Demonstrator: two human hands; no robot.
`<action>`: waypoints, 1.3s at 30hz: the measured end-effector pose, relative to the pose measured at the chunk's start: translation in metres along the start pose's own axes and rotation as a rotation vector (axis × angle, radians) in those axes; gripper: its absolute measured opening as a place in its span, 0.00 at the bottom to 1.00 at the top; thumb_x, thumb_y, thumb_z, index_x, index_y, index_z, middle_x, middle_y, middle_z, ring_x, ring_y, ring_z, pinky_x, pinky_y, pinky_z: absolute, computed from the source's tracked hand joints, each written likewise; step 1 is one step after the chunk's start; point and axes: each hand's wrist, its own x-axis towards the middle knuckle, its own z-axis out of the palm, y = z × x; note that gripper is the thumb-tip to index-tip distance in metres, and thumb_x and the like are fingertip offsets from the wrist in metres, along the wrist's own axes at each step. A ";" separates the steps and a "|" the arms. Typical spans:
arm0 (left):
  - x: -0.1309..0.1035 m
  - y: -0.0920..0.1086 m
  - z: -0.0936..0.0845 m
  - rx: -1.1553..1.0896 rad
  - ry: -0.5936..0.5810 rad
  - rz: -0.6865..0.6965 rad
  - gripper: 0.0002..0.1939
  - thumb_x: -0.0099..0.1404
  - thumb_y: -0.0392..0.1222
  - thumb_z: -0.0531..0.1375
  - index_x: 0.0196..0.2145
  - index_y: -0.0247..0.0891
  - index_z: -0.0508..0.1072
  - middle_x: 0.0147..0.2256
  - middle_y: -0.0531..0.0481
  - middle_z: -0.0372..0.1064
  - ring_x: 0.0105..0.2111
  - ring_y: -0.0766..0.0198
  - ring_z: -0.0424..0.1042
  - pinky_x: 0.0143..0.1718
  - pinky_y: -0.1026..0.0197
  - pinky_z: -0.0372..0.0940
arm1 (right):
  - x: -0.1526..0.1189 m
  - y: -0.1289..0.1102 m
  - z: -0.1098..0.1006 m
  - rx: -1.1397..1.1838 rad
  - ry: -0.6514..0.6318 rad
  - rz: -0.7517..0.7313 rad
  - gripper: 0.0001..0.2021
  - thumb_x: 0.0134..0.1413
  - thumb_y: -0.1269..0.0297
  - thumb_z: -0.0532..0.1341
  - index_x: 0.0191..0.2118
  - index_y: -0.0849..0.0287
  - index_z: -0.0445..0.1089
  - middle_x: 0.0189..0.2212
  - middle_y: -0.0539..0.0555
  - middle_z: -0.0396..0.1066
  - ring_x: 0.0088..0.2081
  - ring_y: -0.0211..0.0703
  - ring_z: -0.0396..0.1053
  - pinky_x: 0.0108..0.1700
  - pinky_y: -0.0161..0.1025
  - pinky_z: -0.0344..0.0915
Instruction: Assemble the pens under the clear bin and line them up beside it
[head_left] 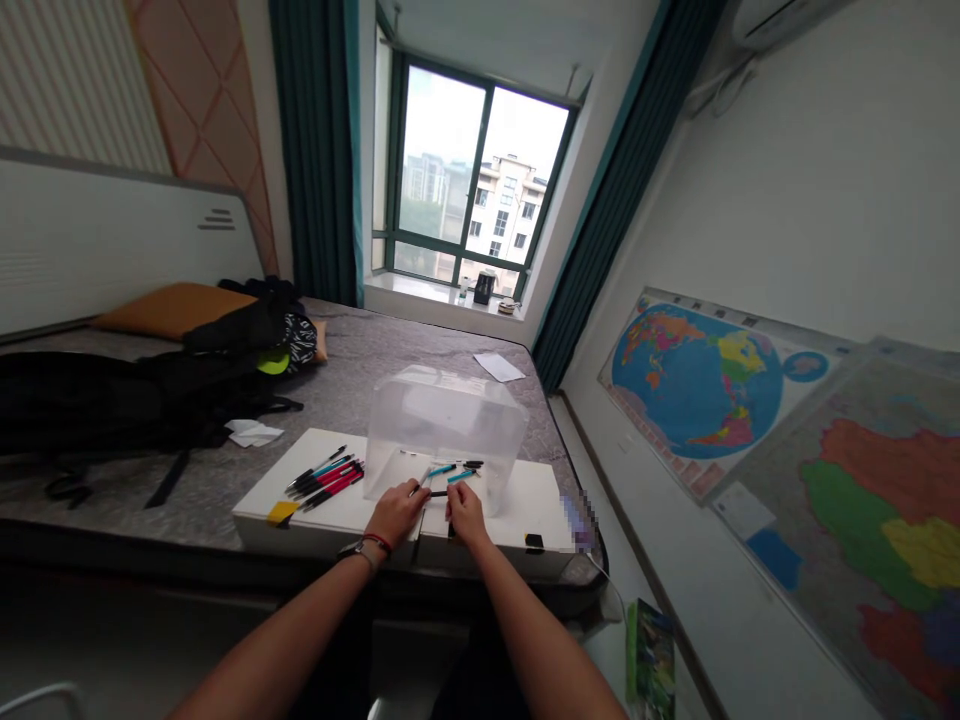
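My left hand (pixel 397 515) and my right hand (pixel 466 515) are close together at the front of a clear plastic bin (pixel 450 405) lying on its side. A thin black pen (pixel 439 493) spans the gap between them, and the fingers of both hands are closed on its ends. Inside the bin's mouth, blue pen parts (pixel 462 476) and small black pieces (pixel 472 464) are scattered. Left of the bin, several black, red and blue pens (pixel 330 482) lie in a row on the white boxes (pixel 300 455). The fingers hide the ends of the held pen.
The white boxes stand on a grey mattress (pixel 345 350). A yellow tab (pixel 283 514) and a black tab (pixel 533 541) mark their front edges. Crumpled tissue (pixel 253 432) and a black bag (pixel 90 400) lie at left, a white paper (pixel 499 367) beyond the bin.
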 end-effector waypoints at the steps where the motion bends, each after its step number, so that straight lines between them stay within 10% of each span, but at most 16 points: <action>1: 0.000 0.000 0.001 -0.004 0.004 0.001 0.14 0.71 0.44 0.48 0.45 0.45 0.72 0.40 0.47 0.67 0.33 0.62 0.66 0.37 0.60 0.60 | 0.000 0.000 0.000 0.004 0.005 -0.005 0.17 0.59 0.49 0.52 0.26 0.56 0.60 0.15 0.45 0.63 0.19 0.36 0.63 0.26 0.32 0.60; 39: -0.004 -0.004 0.001 0.015 -0.014 0.012 0.14 0.70 0.41 0.48 0.45 0.46 0.73 0.39 0.47 0.68 0.33 0.63 0.66 0.36 0.60 0.59 | -0.003 -0.007 0.001 -0.123 0.035 -0.047 0.20 0.60 0.49 0.51 0.22 0.55 0.58 0.15 0.46 0.60 0.22 0.39 0.61 0.27 0.34 0.56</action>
